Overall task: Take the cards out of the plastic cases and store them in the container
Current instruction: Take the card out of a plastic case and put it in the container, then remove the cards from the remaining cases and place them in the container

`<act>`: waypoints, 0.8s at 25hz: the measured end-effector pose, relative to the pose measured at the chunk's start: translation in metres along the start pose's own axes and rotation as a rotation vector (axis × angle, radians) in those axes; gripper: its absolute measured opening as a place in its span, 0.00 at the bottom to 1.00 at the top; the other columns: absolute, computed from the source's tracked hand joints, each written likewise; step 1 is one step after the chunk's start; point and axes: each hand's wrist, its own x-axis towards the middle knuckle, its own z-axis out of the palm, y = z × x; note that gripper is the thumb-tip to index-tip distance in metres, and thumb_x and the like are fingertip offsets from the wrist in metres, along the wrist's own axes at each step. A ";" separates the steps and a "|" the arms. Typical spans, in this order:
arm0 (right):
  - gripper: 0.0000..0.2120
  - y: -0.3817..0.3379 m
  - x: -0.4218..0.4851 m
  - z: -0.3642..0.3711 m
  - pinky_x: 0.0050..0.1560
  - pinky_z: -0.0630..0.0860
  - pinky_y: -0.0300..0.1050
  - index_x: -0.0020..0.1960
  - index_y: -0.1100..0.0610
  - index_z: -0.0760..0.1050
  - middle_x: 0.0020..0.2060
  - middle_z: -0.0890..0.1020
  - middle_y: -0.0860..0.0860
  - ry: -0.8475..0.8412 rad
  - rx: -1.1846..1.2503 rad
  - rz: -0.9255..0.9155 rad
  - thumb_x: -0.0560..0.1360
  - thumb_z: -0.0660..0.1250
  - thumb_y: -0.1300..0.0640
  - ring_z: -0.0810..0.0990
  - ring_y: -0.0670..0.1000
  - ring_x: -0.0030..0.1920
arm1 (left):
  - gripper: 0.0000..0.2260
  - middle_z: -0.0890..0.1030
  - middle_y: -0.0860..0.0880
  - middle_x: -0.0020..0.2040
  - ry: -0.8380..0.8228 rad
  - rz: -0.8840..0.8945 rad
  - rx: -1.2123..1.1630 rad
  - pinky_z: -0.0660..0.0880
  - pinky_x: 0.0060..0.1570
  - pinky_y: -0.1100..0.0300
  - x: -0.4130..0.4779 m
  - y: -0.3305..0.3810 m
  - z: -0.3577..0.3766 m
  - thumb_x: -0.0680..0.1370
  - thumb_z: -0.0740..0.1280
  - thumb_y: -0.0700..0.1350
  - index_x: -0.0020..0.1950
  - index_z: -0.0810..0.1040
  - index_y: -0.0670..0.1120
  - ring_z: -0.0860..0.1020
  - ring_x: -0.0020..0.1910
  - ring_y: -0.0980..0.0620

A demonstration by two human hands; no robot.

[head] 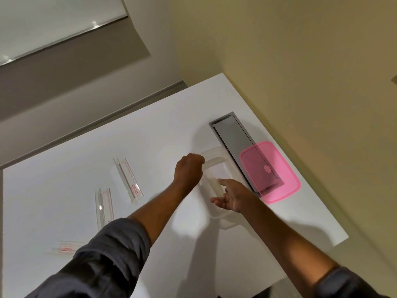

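Observation:
A clear plastic container (217,153) stands on the white table, right of centre. A pale stack of cards (216,186) lies inside it. My left hand (189,167) is closed on the container's near-left rim. My right hand (231,195) reaches into the container with fingers spread, its forefinger touching the cards. Three clear plastic cases with red labels lie to the left: one (129,180) upright-open, a second (104,206) beside it, a third (62,248) flat near my left sleeve.
A pink translucent lid (277,179) lies right of the container, partly over a grey recessed cable tray (233,136) in the table. The white table (64,190) ends at the right against a beige wall.

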 end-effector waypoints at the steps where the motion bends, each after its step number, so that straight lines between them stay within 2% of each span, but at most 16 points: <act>1: 0.32 0.001 0.002 0.001 0.40 0.88 0.49 0.82 0.56 0.62 0.69 0.74 0.69 0.004 -0.006 -0.001 0.83 0.68 0.48 0.91 0.62 0.50 | 0.14 0.88 0.44 0.53 0.019 -0.007 -0.021 0.83 0.49 0.49 -0.004 -0.004 -0.002 0.82 0.64 0.34 0.58 0.88 0.44 0.86 0.50 0.41; 2: 0.33 0.002 0.002 0.002 0.39 0.87 0.49 0.82 0.56 0.62 0.74 0.70 0.69 0.011 -0.010 -0.001 0.83 0.68 0.48 0.91 0.62 0.50 | 0.13 0.88 0.44 0.51 0.039 -0.014 -0.037 0.83 0.48 0.50 -0.007 -0.008 -0.004 0.82 0.65 0.34 0.56 0.88 0.44 0.86 0.49 0.41; 3: 0.33 0.004 0.002 0.003 0.39 0.87 0.49 0.82 0.57 0.62 0.75 0.69 0.69 0.020 -0.012 -0.003 0.83 0.69 0.49 0.90 0.62 0.50 | 0.13 0.88 0.44 0.49 0.060 -0.024 -0.054 0.82 0.46 0.51 -0.010 -0.012 -0.005 0.81 0.65 0.34 0.54 0.88 0.44 0.86 0.48 0.41; 6: 0.26 0.005 -0.002 0.004 0.38 0.86 0.50 0.76 0.59 0.68 0.70 0.72 0.67 0.074 -0.027 -0.059 0.83 0.69 0.50 0.90 0.61 0.46 | 0.11 0.86 0.47 0.43 0.135 -0.098 -0.126 0.75 0.41 0.56 -0.023 -0.025 -0.007 0.81 0.65 0.36 0.51 0.88 0.43 0.82 0.42 0.42; 11: 0.15 0.003 -0.016 0.014 0.38 0.82 0.48 0.64 0.63 0.78 0.54 0.83 0.61 0.181 -0.064 -0.295 0.82 0.69 0.54 0.87 0.57 0.40 | 0.10 0.90 0.46 0.53 0.273 -0.274 -0.403 0.80 0.50 0.55 -0.057 -0.052 -0.012 0.81 0.69 0.38 0.58 0.89 0.44 0.87 0.52 0.44; 13: 0.09 0.003 -0.026 0.030 0.38 0.81 0.47 0.57 0.61 0.81 0.53 0.87 0.62 0.161 -0.077 -0.414 0.82 0.69 0.56 0.85 0.56 0.39 | 0.09 0.90 0.47 0.51 0.261 -0.392 -0.491 0.79 0.50 0.57 -0.073 -0.069 -0.010 0.80 0.71 0.39 0.58 0.88 0.45 0.87 0.51 0.46; 16: 0.07 0.009 -0.038 0.070 0.35 0.80 0.42 0.53 0.59 0.83 0.48 0.88 0.59 0.100 -0.152 -0.544 0.82 0.69 0.55 0.85 0.52 0.36 | 0.10 0.89 0.46 0.52 0.217 -0.558 -0.570 0.76 0.51 0.59 -0.100 -0.099 -0.004 0.80 0.72 0.40 0.59 0.88 0.45 0.86 0.53 0.46; 20: 0.06 0.024 -0.035 0.131 0.37 0.83 0.43 0.52 0.57 0.84 0.45 0.89 0.56 -0.001 -0.292 -0.557 0.82 0.71 0.55 0.86 0.50 0.35 | 0.11 0.88 0.45 0.57 0.194 -0.715 -0.651 0.78 0.60 0.54 -0.134 -0.141 0.001 0.80 0.72 0.41 0.62 0.87 0.43 0.85 0.59 0.44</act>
